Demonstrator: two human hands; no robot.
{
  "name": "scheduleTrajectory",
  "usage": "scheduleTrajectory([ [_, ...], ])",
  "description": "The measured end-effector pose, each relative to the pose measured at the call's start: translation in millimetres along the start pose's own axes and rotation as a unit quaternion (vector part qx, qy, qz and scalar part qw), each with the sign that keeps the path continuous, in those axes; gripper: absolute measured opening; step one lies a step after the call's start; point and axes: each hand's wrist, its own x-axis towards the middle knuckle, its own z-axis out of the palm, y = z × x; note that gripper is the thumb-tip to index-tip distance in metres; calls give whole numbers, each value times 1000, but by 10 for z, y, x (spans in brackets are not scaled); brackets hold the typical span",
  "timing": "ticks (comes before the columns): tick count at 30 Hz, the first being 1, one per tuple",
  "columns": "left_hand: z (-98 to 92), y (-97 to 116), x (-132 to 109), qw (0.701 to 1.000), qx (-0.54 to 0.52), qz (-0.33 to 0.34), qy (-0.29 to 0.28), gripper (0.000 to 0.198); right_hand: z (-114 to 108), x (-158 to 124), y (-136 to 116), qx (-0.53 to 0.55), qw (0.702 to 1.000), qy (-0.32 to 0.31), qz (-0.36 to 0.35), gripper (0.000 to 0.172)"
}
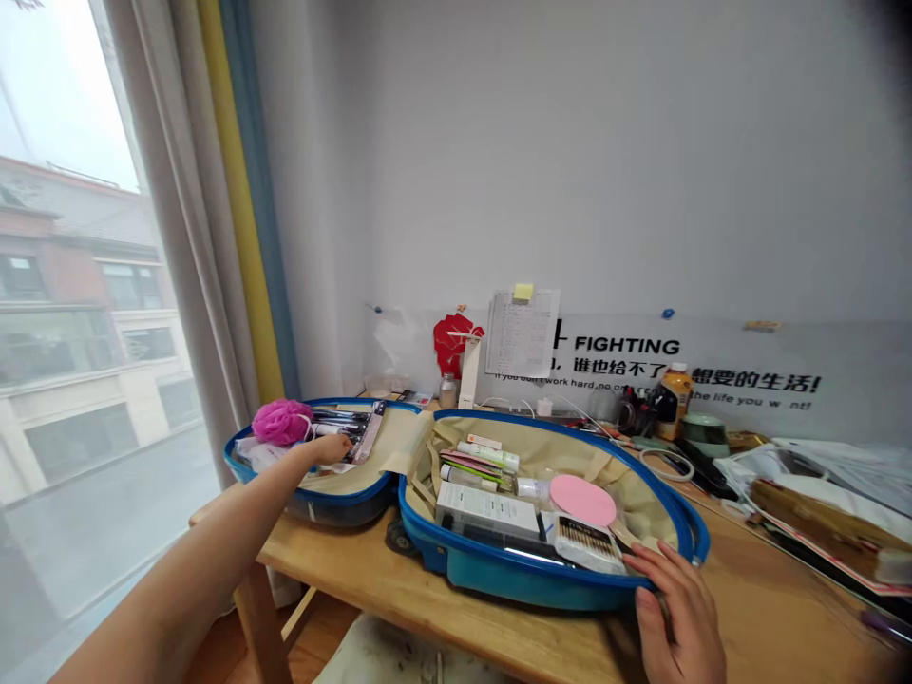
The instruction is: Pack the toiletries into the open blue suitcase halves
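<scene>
A small blue suitcase (499, 581) lies opened flat, its two beige-lined halves side by side. My left hand (333, 448) reaches into the left half, fingers curled down among dark slim packaged items (342, 418); what they hold, if anything, is hidden. Beside it sit a pink mesh bath puff (283, 422) and a long blister pack (369, 432). My right hand (676, 598) rests with fingers apart on the right half's front rim. Near those fingers lie a pack of cotton swabs (588, 543), a pink oval item (582, 500), a white box (488, 510) and a white-green tube (488, 455).
The suitcase stands on a wooden table (342, 570) against a grey wall. Behind it are a small glass jar (447, 390) and an orange-labelled bottle (672, 401). A brown pouch (826, 522) and papers occupy the right. Curtains (192, 218) and a window are at left.
</scene>
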Motion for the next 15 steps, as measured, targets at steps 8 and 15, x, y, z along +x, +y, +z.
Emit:
scheduleTrajectory([
  [8, 244, -206, 222, 991, 26, -2, -131, 33, -2, 2, 8, -7, 1000, -3, -4, 25],
  [15, 302, -200, 279, 994, 40, 0, -103, 33, -7, 12, -1, -10, 1000, -4, -10, 25],
])
